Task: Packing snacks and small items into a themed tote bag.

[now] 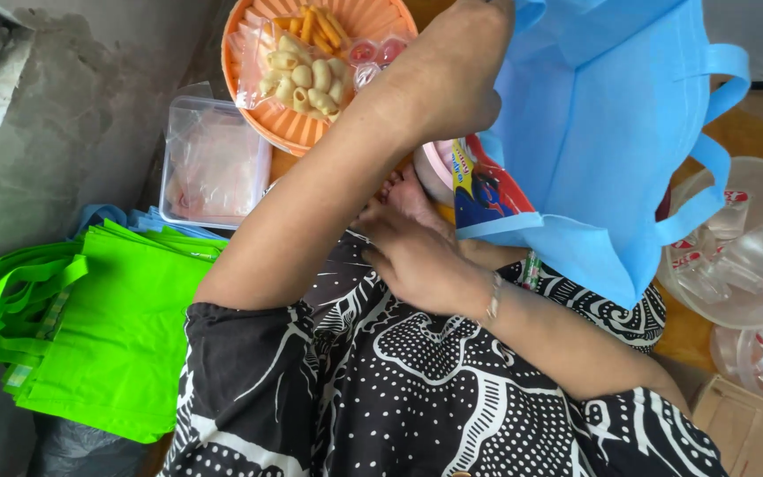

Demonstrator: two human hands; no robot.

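Seen from above, the person is seated, lap covered in black-and-white patterned cloth [417, 380]. The left hand [452, 79] is reaching up and across into the mouth of a light blue fabric bag [611, 132]; its fingers are hidden behind the bag's edge, so whether they grip anything cannot be told. The right hand [412, 256] is lower, at the lap, with the fingers curled and pointing toward the lower rim of the bag opening; what it holds, if anything, is hidden beneath the left forearm. A thin bracelet [492, 296] sits on the right wrist. The blue bag stands upright against the person's knees, handles falling to the right, and a colourful printed packet [487, 190] shows at its opening, beside a pink rounded container [437, 168]. Behind the left arm lies an orange plastic basket [249, 79] holding clear packets of pale puffed snacks [302, 79] and orange stick snacks [320, 25], plus small jelly cups [377, 51]. Just beside it, to the left, is a clear plastic box [214, 163] with plastic wrappers inside. A stack of folded bright green fabric bags [99, 318] lies on the floor at left. At right, clear tubs [752, 305] hold sealed water cups [744, 247]. A cardboard box corner [752, 433] shows at the lower right.
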